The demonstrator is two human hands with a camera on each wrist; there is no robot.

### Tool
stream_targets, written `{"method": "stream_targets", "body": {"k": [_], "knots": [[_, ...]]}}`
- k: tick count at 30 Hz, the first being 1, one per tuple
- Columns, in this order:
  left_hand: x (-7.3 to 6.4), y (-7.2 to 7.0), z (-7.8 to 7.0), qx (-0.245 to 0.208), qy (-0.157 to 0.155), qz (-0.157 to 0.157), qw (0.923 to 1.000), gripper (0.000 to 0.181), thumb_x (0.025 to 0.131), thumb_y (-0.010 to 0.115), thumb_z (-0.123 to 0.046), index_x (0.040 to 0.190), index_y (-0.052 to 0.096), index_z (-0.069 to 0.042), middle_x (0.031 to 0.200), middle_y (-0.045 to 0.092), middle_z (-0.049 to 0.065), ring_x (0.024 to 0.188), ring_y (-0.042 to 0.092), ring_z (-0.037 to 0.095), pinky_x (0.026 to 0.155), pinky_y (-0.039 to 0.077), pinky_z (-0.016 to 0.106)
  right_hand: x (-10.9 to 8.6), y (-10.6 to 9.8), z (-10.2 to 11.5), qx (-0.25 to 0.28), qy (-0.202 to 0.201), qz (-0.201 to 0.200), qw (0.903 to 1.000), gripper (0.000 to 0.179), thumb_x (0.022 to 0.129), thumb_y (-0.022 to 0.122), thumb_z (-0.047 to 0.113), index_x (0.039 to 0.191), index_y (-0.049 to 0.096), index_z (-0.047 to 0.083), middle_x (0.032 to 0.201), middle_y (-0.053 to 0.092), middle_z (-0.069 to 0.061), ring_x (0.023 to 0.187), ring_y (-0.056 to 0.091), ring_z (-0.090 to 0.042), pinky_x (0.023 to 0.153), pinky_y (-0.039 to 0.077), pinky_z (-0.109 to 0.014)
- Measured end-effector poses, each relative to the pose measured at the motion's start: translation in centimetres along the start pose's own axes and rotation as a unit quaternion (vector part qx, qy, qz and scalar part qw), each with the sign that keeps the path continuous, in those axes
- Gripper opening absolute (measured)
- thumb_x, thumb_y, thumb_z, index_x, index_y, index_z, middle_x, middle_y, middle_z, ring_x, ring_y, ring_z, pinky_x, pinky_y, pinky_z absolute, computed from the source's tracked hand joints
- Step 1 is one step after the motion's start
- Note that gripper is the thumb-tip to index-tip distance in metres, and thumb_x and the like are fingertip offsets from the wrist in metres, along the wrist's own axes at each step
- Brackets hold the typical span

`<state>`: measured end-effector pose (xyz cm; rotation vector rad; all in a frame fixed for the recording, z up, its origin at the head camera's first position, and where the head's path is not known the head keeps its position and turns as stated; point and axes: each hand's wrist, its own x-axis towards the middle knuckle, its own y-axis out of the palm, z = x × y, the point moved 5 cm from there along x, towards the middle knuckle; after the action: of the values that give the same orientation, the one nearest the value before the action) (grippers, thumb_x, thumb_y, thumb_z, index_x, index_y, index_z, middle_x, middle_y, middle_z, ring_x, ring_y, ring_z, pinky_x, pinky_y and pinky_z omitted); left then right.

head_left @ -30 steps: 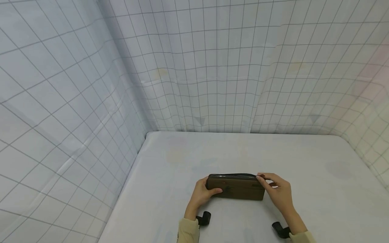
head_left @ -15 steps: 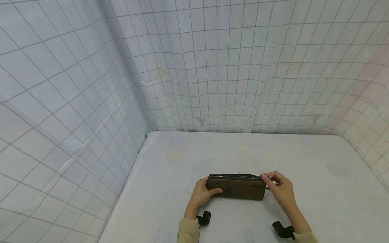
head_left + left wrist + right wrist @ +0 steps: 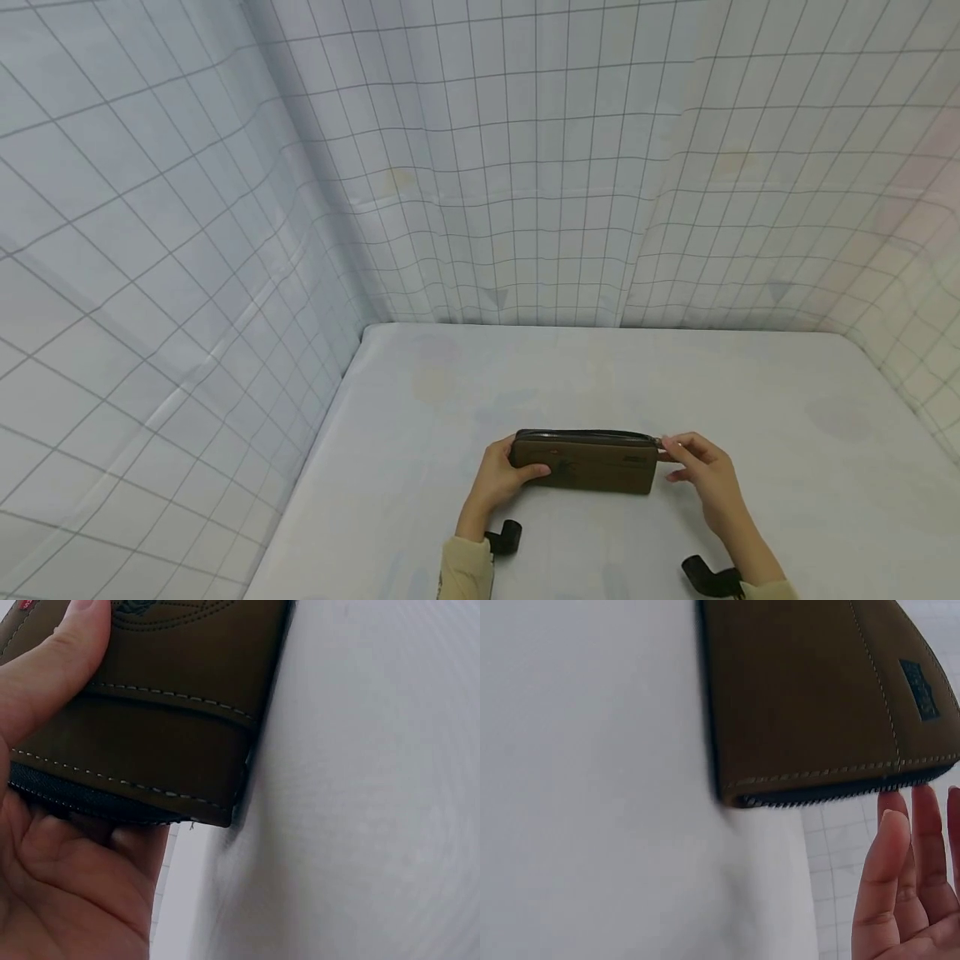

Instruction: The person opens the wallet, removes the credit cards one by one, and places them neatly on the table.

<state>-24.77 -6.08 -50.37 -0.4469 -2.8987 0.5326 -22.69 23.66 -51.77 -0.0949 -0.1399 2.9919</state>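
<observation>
A long brown zip-around wallet stands on its long edge, its dark zipper along the top. Dashed stitching and a small dark label show on the leather. My left hand grips the wallet's left end, thumb across the front face and fingers behind. At the upper right corner my right hand pinches the small zipper pull between thumb and forefinger. In the right wrist view, other fingers sit close by the zippered short side, while the pinching tips are out of frame.
The wallet stands on a white-covered table. Black wrist-worn cameras show below both hands. White grid-patterned cloth hangs behind the table and at both sides.
My right hand has moved to the right along the wallet's top, past the right corner, drawing the zipper pull with it. The left hand and the wallet have stayed nearly still.
</observation>
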Motion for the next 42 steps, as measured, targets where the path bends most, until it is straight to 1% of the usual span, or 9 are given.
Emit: {"method": "stream_targets", "body": {"k": [7,11,19,24,29,34,37,40,42], "knots": [[0.0,0.0,-0.1,0.005,-0.001,-0.004,1.0,0.033,0.076,0.075,-0.02,0.106,0.066,-0.008,0.094,0.068,0.003,0.079,0.06,0.008,0.074,0.049,0.025,-0.5,-0.7,-0.9,-0.036,-0.001,0.028,0.999,0.039,0.092,0.057,0.032,0.106,0.06,-0.004,0.086,0.068,0.007,0.078,0.066,-0.011,0.063,0.053,-0.032],[0.0,0.0,-0.1,0.003,-0.001,-0.006,1.0,0.033,0.076,0.076,-0.019,0.105,0.066,-0.007,0.092,0.068,0.004,0.077,0.059,0.007,0.072,0.049,0.024,-0.5,-1.0,-1.3,-0.046,0.01,0.041,0.9981,0.041,0.093,0.056,0.033,0.106,0.059,-0.006,0.083,0.068,0.005,0.077,0.065,-0.012,0.062,0.052,-0.033],[0.0,0.1,0.1,0.003,-0.001,-0.008,1.0,0.033,0.076,0.076,-0.019,0.106,0.065,-0.008,0.095,0.068,0.004,0.08,0.06,0.007,0.074,0.049,0.025,-0.8,-1.3,-2.0,-0.106,0.054,0.049,0.9917,0.044,0.089,0.059,0.039,0.102,0.062,-0.002,0.081,0.069,-0.005,0.074,0.064,-0.013,0.061,0.051,-0.032],[0.0,0.1,0.0,0.003,-0.002,-0.006,1.0,0.034,0.077,0.076,-0.02,0.106,0.065,-0.008,0.094,0.068,0.003,0.079,0.059,0.007,0.073,0.049,0.024,-0.7,-1.3,-2.7,-0.143,0.091,0.076,0.9825,0.044,0.088,0.059,0.044,0.097,0.063,0.001,0.074,0.065,-0.005,0.07,0.06,-0.013,0.059,0.047,-0.029],[0.0,0.1,0.0,-0.001,-0.005,-0.003,1.0,0.034,0.077,0.075,-0.019,0.108,0.065,-0.008,0.096,0.068,0.003,0.081,0.06,0.008,0.075,0.049,0.025,-0.8,-1.3,-3.3,-0.173,0.106,0.105,0.9735,0.045,0.088,0.057,0.047,0.091,0.063,0.003,0.063,0.057,-0.002,0.058,0.052,-0.013,0.053,0.043,-0.027],[-0.1,0.2,0.2,-0.003,-0.003,-0.002,1.0,0.035,0.077,0.076,-0.019,0.109,0.065,-0.008,0.096,0.068,0.004,0.081,0.06,0.007,0.075,0.049,0.025,-1.0,-1.0,-3.4,-0.201,0.097,0.145,0.964,0.043,0.089,0.055,0.047,0.087,0.063,0.004,0.053,0.049,0.001,0.046,0.038,-0.009,0.047,0.036,-0.024],[-0.1,0.2,0.2,-0.003,0.003,-0.002,1.0,0.036,0.077,0.076,-0.019,0.109,0.065,-0.008,0.095,0.069,0.004,0.08,0.06,0.006,0.075,0.049,0.024,-1.1,-0.9,-3.2,-0.223,0.086,0.165,0.9569,0.042,0.091,0.052,0.046,0.087,0.064,0.006,0.048,0.043,0.002,0.042,0.035,-0.008,0.044,0.034,-0.024],[0.0,0.2,0.3,-0.003,0.009,-0.002,1.0,0.035,0.077,0.075,-0.02,0.109,0.065,-0.008,0.096,0.068,0.003,0.081,0.06,0.006,0.076,0.049,0.024,-1.1,-0.8,-2.7,-0.257,0.077,0.166,0.9489,0.042,0.091,0.051,0.048,0.086,0.065,0.009,0.046,0.037,0.004,0.039,0.032,-0.009,0.041,0.03,-0.024],[0.1,0.2,0.3,-0.004,0.01,-0.003,0.9999,0.035,0.078,0.075,-0.02,0.109,0.065,-0.009,0.096,0.068,0.003,0.082,0.06,0.006,0.076,0.049,0.025,-0.9,-0.8,-2.3,-0.293,0.073,0.158,0.9401,0.04,0.09,0.051,0.05,0.083,0.065,0.012,0.045,0.035,0.004,0.038,0.031,-0.01,0.04,0.027,-0.024]]}}
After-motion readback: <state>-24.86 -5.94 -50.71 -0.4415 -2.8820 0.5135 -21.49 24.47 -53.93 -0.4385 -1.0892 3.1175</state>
